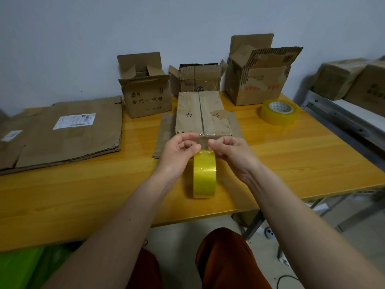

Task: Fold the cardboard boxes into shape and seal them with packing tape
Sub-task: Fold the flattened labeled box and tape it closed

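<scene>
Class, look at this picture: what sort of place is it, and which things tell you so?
Probably a small packing or storeroom workspace: a wooden table against a bare wall, open cardboard boxes at the back, flattened cardboard stacked on the left, and a spare tape roll.

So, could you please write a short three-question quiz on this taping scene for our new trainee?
1. True or false: both hands, left hand and right hand, pinch the tape strip pulled from the upright tape roll.
2. How many tape rolls are on the table?
3. Which lies nearest the hands: A) the flat cardboard stack, B) the closed box, C) the spare tape roll?

Key: 1 true; 2 two; 3 B.
</scene>
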A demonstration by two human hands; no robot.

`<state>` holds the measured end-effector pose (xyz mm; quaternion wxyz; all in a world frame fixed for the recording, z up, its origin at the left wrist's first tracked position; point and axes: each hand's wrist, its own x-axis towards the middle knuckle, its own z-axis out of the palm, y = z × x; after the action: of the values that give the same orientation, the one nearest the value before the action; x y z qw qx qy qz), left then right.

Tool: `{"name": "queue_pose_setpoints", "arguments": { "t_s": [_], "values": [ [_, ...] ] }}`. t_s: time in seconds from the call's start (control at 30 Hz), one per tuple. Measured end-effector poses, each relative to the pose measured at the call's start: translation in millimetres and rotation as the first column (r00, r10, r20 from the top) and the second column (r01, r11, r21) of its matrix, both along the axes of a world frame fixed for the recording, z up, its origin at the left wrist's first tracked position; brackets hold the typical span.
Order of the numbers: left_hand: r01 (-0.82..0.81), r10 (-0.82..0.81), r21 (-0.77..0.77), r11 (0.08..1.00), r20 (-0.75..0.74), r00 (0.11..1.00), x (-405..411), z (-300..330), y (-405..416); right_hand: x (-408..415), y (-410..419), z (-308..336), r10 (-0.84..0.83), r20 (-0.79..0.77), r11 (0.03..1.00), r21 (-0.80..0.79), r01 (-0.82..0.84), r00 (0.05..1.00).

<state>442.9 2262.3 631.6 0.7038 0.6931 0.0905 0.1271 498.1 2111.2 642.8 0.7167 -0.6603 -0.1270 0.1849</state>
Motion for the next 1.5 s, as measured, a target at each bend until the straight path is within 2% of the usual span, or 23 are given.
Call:
{"name": "queue_pose_setpoints", "arguments": {
  "t_s": [0.17, 0.3, 0.47, 0.57, 0.73, 0.8, 0.93, 1.0, 1.1, 1.23, 1.4, 1.5],
  "values": [
    [-0.074, 0.065, 0.166, 0.983, 0.061, 0.996, -10, 6, 9, -13, 13, 3, -0.094, 0.117, 0.995, -0.034, 0.099, 0.989],
    [-0.168, 0.157, 0.206, 0.964, 0.068, 0.985, -15, 7, 5, -19, 19, 1, -0.136, 0.096, 0.991, 0.009, 0.136, 0.986],
    [-0.233, 0.238, 0.182, 0.955, -0.009, 0.971, -15, 7, 1, -23, 21, 0, -0.163, 0.121, 0.986, -0.014, 0.166, 0.979],
    [-0.222, 0.225, 0.156, 0.962, -0.003, 0.974, -19, 8, -2, -23, 22, -1, -0.159, 0.111, 0.987, -0.006, 0.16, 0.981],
    [-0.216, 0.19, 0.299, 0.929, 0.113, 0.975, -26, 10, -7, -21, 24, -2, -0.197, 0.087, 0.98, -0.009, 0.199, 0.977],
    [-0.216, 0.156, 0.382, 0.899, 0.18, 0.971, -26, 11, -6, -21, 24, -3, -0.206, 0.088, 0.978, -0.017, 0.208, 0.975],
    [-0.251, 0.082, 0.641, 0.726, 0.282, 0.956, -29, 11, -5, -21, 24, -4, -0.212, 0.097, 0.976, -0.022, 0.215, 0.972],
    [-0.269, 0.093, 0.655, 0.706, 0.29, 0.952, -30, 11, -6, -21, 25, -3, -0.218, 0.102, 0.974, -0.031, 0.222, 0.97],
    [-0.277, 0.136, 0.616, 0.737, 0.267, 0.954, -29, 12, -6, -22, 24, -3, -0.226, 0.123, 0.972, -0.037, 0.232, 0.966],
    [-0.317, 0.212, 0.61, 0.726, 0.241, 0.947, -28, 14, -9, -23, 23, -3, -0.208, 0.201, 0.97, -0.081, 0.228, 0.957],
    [-0.33, 0.245, 0.68, 0.655, 0.223, 0.944, -25, 13, -14, -24, 19, 0, -0.21, 0.291, 0.939, -0.207, 0.276, 0.933],
    [-0.378, 0.297, 0.718, 0.584, 0.245, 0.923, -23, 13, -15, -23, 18, 0, -0.257, 0.368, 0.925, -0.173, 0.338, 0.893]
  ]
}}
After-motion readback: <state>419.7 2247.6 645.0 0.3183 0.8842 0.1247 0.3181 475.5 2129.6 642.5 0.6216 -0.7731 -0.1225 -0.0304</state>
